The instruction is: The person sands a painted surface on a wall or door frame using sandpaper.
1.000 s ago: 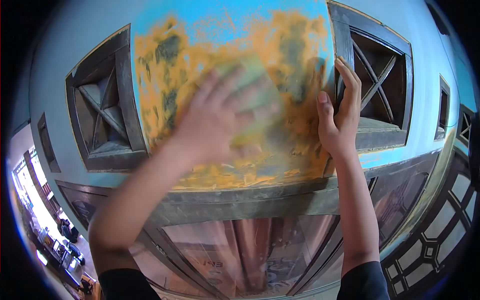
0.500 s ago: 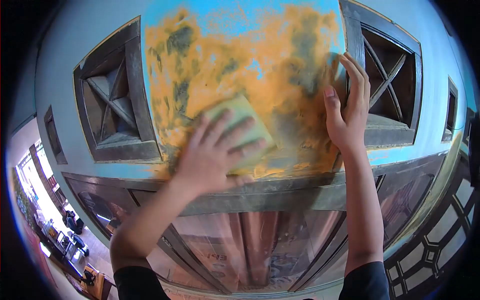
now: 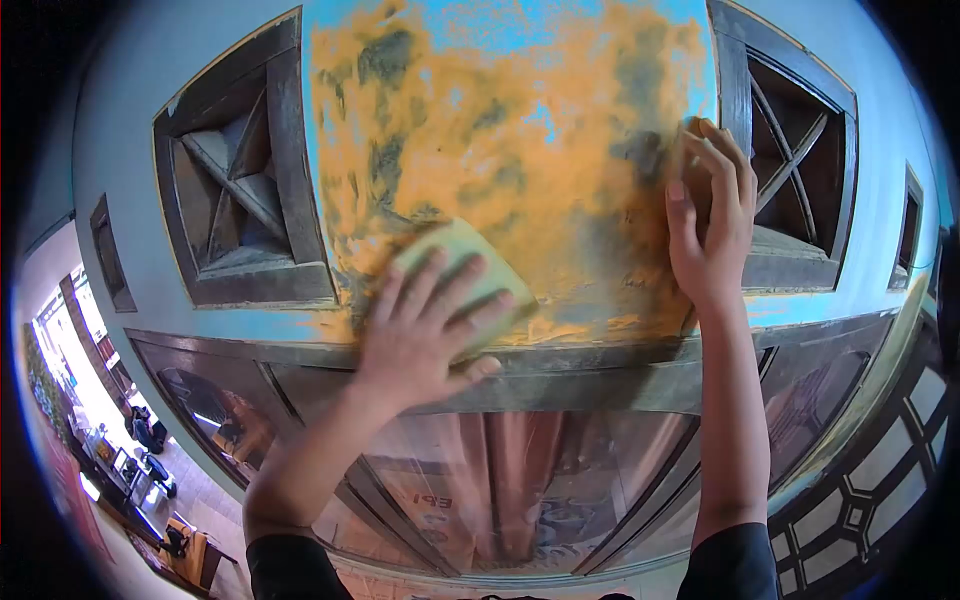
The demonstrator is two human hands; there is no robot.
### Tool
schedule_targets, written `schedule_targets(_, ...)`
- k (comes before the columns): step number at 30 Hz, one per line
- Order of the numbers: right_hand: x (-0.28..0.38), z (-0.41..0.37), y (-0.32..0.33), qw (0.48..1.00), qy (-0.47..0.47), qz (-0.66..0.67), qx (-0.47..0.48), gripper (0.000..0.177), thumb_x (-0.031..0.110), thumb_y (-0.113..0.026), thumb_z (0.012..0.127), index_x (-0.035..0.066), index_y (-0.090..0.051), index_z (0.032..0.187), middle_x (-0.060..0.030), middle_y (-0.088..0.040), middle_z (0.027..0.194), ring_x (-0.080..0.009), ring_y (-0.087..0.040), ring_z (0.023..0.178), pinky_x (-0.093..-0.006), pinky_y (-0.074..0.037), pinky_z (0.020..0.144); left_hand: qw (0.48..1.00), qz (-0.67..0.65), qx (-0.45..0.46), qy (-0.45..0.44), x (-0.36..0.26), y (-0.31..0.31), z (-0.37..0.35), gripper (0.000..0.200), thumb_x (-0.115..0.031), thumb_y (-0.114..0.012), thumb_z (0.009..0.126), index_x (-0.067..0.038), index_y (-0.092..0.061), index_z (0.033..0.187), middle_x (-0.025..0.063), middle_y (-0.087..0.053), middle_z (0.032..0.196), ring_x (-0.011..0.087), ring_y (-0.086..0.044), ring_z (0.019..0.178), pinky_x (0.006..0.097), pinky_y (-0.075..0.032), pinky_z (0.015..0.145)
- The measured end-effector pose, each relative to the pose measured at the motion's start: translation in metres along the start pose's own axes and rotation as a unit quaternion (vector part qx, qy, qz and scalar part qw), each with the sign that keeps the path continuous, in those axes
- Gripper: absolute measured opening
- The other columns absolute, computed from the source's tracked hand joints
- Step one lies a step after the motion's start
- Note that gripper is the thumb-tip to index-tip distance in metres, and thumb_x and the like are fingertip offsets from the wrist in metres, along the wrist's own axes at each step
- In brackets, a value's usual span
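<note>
My left hand (image 3: 420, 325) lies spread over a pale yellow, square sponge-like pad (image 3: 462, 245), pressing it flat to the lower left of an orange-stained wall panel (image 3: 560, 190). Blue paint and dark grey patches show through the orange. My right hand (image 3: 712, 220) leans on the panel's right edge, beside the dark window frame. Its fingers are bent and apart, the thumb stands away from them, and I see nothing in it. The palm side of both hands is hidden.
Recessed wooden frames with crossed bars flank the panel, one at left (image 3: 240, 190) and one at right (image 3: 790, 150). Below runs a dark wooden ledge (image 3: 560, 375) above glass panes (image 3: 600, 480). A patterned grille (image 3: 860, 510) stands lower right; a bright doorway (image 3: 75, 330) lies left.
My left hand and the pad have shifted slightly down and left across the panel. My right hand stays at the panel's right edge. The whole view has moved slightly.
</note>
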State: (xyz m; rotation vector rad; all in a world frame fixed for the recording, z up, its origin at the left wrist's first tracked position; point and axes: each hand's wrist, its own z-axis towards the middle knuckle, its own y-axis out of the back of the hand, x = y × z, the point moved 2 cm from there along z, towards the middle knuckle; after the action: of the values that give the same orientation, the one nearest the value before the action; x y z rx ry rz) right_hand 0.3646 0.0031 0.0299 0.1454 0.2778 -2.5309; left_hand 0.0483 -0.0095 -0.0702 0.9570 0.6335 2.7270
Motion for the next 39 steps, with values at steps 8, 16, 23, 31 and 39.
schedule_targets(8, 0.043, -0.039, 0.015, 0.976, -0.007, -0.133, 0.175, 0.041, 0.015, -0.065, 0.094, 0.020, -0.063, 0.135, -0.0120, -0.048, 0.155, -0.0440, -0.037, 0.146, -0.0628, -0.021, 0.121, 0.988, -0.060, -0.006, 0.139, -0.026, -0.016, -0.046, 0.082, -0.064, -0.055, 0.093, -0.017, -0.039, 0.157, 0.0247, -0.019, 0.167, 0.0534, -0.013, 0.153, 0.0719, -0.010, 0.117)
schedule_targets(16, 0.095, -0.182, 0.026, 0.947, -0.150, -0.071, 0.276, 0.061, 0.031, -0.073, 0.088, 0.018, -0.055, 0.144, -0.0235, -0.028, 0.165, -0.0505, -0.014, 0.154, -0.0704, -0.002, 0.120, 0.920, -0.117, -0.067, 0.367, 0.021, -0.008, -0.099, 0.089, -0.060, -0.053, 0.096, -0.005, -0.028, 0.161, 0.0279, -0.009, 0.169, 0.0519, -0.003, 0.155, 0.0688, -0.003, 0.120)
schedule_targets(23, 0.102, -0.182, 0.011, 0.954, -0.161, -0.103, 0.233, 0.066, 0.033, -0.066, 0.092, 0.016, -0.045, 0.152, -0.0247, -0.020, 0.167, -0.0509, -0.005, 0.155, -0.0710, 0.004, 0.118, 0.932, -0.086, -0.041, 0.350, 0.037, -0.016, -0.121, 0.092, -0.063, -0.049, 0.097, -0.001, -0.026, 0.161, 0.0285, -0.009, 0.169, 0.0511, -0.003, 0.155, 0.0655, -0.002, 0.121)
schedule_targets(31, 0.092, -0.201, -0.013, 0.973, -0.126, -0.139, 0.135, 0.064, 0.053, -0.049, 0.101, 0.020, -0.039, 0.155, -0.0247, -0.022, 0.167, -0.0491, -0.008, 0.156, -0.0705, 0.002, 0.119, 0.935, -0.060, -0.032, 0.347, 0.054, -0.015, -0.144, 0.094, -0.067, -0.043, 0.099, 0.000, -0.021, 0.162, 0.0243, -0.012, 0.170, 0.0482, -0.006, 0.156, 0.0617, -0.006, 0.123)
schedule_targets(39, 0.090, -0.204, -0.017, 0.973, -0.106, -0.167, 0.122, 0.067, 0.056, -0.040, 0.104, 0.012, -0.039, 0.154, -0.0219, -0.022, 0.168, -0.0453, -0.010, 0.157, -0.0668, 0.000, 0.121, 0.934, -0.079, -0.049, 0.344, 0.059, -0.012, -0.149, 0.099, -0.069, -0.047, 0.095, 0.004, -0.025, 0.159, 0.0281, -0.015, 0.167, 0.0499, -0.010, 0.155, 0.0633, -0.008, 0.122)
